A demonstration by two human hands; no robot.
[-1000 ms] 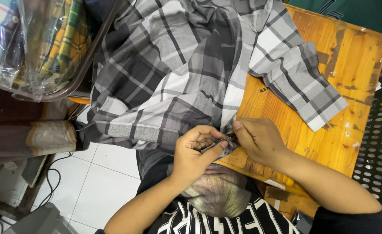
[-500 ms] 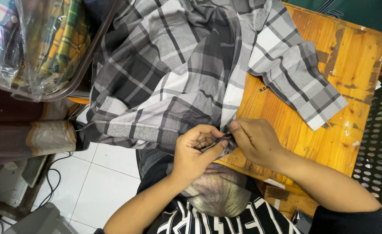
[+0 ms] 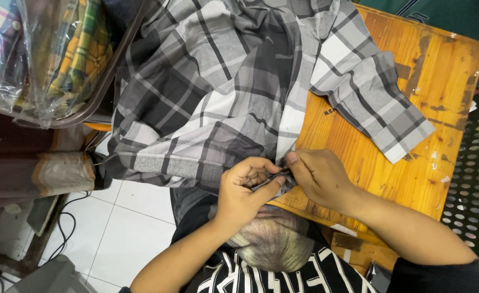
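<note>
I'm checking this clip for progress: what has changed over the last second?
Very little. The left hand and right hand stay pinched together at the hem of the grey plaid shirt, a small dark tool between them; only the fingers shift slightly. The shirt, the wooden table and the bagged cloth lie as before.

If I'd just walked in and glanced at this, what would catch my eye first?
Most likely the big grey, black and white plaid shirt, spread over the orange wooden table and spilling off its left edge. Next, the two hands at the shirt's lower edge: the left hand grips a small dark tool, and the right hand pinches the cloth against it. At upper left sits a clear plastic bag of colourful folded fabric.
</note>
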